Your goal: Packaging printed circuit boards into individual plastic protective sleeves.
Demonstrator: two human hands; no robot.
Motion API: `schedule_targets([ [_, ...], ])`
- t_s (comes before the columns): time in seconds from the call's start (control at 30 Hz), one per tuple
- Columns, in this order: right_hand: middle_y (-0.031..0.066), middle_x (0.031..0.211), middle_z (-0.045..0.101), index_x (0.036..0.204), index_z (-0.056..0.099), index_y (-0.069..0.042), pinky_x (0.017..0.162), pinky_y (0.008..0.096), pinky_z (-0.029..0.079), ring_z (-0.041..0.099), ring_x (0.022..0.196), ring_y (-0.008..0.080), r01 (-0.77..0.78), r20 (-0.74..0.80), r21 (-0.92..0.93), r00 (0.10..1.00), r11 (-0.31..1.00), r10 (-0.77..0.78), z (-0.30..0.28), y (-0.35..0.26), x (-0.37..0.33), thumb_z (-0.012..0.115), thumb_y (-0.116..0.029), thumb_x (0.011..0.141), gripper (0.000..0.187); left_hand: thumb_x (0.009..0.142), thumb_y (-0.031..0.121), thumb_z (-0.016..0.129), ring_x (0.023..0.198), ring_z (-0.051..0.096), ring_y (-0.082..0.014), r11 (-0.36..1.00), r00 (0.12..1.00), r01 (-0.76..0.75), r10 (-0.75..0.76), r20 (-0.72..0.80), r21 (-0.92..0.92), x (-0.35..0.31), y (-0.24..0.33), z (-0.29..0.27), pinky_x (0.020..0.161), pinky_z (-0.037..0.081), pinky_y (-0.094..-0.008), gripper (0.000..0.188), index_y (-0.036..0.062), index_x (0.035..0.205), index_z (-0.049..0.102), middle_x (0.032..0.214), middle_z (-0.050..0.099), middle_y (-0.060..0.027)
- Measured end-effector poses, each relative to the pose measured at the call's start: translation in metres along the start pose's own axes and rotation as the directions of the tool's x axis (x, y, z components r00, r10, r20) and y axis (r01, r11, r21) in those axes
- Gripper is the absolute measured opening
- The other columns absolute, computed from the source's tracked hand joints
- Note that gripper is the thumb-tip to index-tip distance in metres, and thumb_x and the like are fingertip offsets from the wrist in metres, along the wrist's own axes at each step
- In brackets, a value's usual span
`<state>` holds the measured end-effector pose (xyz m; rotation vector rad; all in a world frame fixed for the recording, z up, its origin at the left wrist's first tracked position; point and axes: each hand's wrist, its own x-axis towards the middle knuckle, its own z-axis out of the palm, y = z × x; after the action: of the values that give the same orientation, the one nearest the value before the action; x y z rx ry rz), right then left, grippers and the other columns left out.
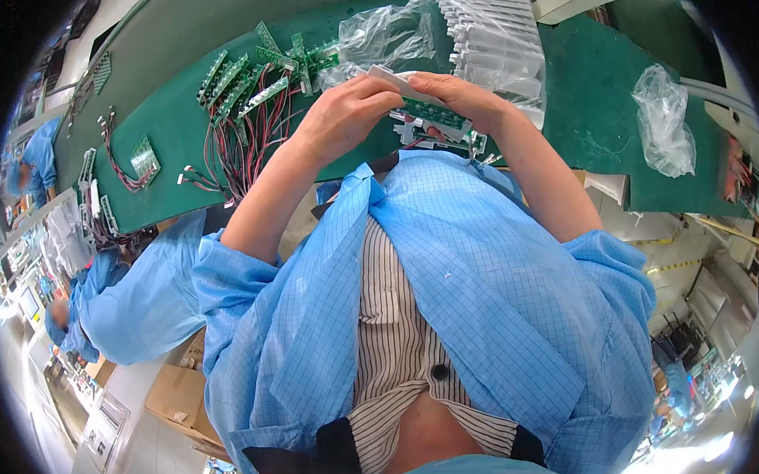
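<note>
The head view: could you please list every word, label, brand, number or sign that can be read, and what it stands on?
No text can be read.
Held green circuit board: any markings too small to read.
Loose green circuit boards: likewise too small.
Cardboard box: any print too blurred.

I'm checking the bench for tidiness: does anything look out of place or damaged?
Slightly: a crumpled clear plastic bag lies loose on the green mat, right of the stacked white plastic parts, as if discarded. No damage stands out.

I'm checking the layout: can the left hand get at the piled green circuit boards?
Probably yes: the circuit boards lie close by, seemingly unobstructed, though the left hand currently holds a pale part.
</note>
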<state>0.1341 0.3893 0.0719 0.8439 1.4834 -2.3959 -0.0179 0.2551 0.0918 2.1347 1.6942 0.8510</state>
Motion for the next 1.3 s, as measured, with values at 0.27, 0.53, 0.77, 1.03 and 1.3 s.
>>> schedule_targets([
  [0.27,0.0054,0.094,0.060,0.121,0.047,-0.014,0.051,0.0235,0.048,0.059,0.071,0.0118,-0.072,0.111,-0.048,0.991,0.996,0.077,-0.006,0.002,0.004,0.044,-0.041,0.089,0.043,0.071,0.003,0.056,0.095,0.058,-0.0252,0.998,0.998,-0.066,0.066,0.006,0.009,0.001,-0.006,-0.008,0.078,0.049,-0.0323,0.019,0.0050,0.089,0.061,0.099,0.061,-0.0081],
  [0.53,0.0064,0.093,0.060,0.124,0.045,-0.016,0.054,0.0258,0.049,0.059,0.075,0.0141,-0.100,0.134,-0.012,0.986,0.995,0.101,-0.005,0.005,0.003,0.044,-0.042,0.088,0.044,0.068,0.002,0.057,0.098,0.058,-0.0228,0.987,0.987,-0.145,0.149,-0.052,0.070,-0.006,-0.004,-0.002,0.081,0.049,-0.0307,0.025,0.0054,0.092,0.063,0.101,0.061,-0.0064],
  [0.77,0.0064,0.086,0.060,0.115,0.049,-0.015,0.051,0.0243,0.047,0.057,0.065,0.0119,-0.031,0.158,-0.095,0.986,0.995,0.046,0.000,0.003,0.004,0.043,-0.041,0.088,0.038,0.067,0.001,0.057,0.097,0.058,-0.0228,0.995,0.995,-0.090,0.092,-0.049,0.043,-0.007,-0.002,0.004,0.082,0.048,-0.0314,0.027,0.0064,0.092,0.063,0.102,0.061,-0.0065],
  [1.03,0.0056,0.082,0.058,0.114,0.048,-0.004,0.050,0.0228,0.047,0.056,0.062,0.0091,0.193,0.110,-0.092,0.977,0.977,-0.183,0.013,0.025,0.005,0.051,-0.010,0.076,0.038,0.072,-0.002,0.058,0.112,0.047,-0.0278,0.867,0.951,0.303,-0.303,0.063,-0.395,-0.012,0.009,0.010,0.093,0.037,-0.0392,0.054,0.0102,0.123,0.044,0.113,0.055,-0.0104],
  [1.3,0.0023,0.082,0.056,0.114,0.046,-0.004,0.054,0.0219,0.046,0.053,0.065,0.0073,0.147,0.147,-0.263,0.983,0.954,-0.111,0.016,0.009,0.001,0.048,-0.006,0.076,0.038,0.073,0.002,0.063,0.091,0.054,-0.0168,0.639,0.738,0.473,-0.663,-0.124,-0.606,-0.029,-0.009,0.010,0.079,0.044,-0.0274,0.043,0.0020,0.113,0.047,0.102,0.056,-0.0102],
])
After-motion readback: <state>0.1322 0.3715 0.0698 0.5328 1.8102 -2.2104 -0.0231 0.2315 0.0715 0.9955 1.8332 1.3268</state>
